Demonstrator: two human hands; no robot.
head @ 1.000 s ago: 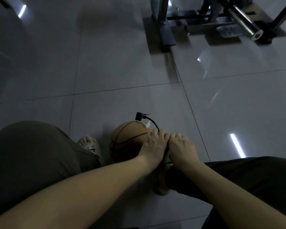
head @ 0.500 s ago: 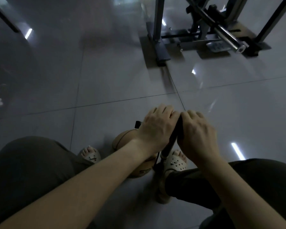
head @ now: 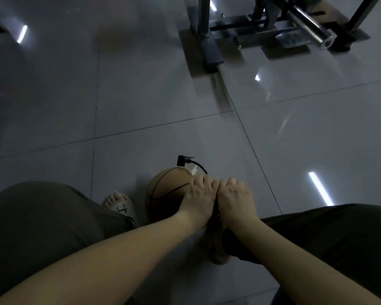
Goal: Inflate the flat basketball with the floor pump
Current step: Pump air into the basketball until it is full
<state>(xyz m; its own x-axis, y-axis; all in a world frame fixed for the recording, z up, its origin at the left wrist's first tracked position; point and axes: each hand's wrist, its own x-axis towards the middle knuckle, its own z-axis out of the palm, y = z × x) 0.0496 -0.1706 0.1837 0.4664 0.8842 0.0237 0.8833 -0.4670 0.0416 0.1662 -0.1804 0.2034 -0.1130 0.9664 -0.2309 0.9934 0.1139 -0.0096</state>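
Basketball (head: 167,186) unheld, lower centre; left hand (head: 199,193) and right hand (head: 234,194) clench hidden pump handle; a roll could unseat pump head (head: 182,160).

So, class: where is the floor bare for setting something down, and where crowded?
Bare: tiles between the basketball and the metal frame, and right of the right hand. Crowded: around the left hand, hose and sandal.
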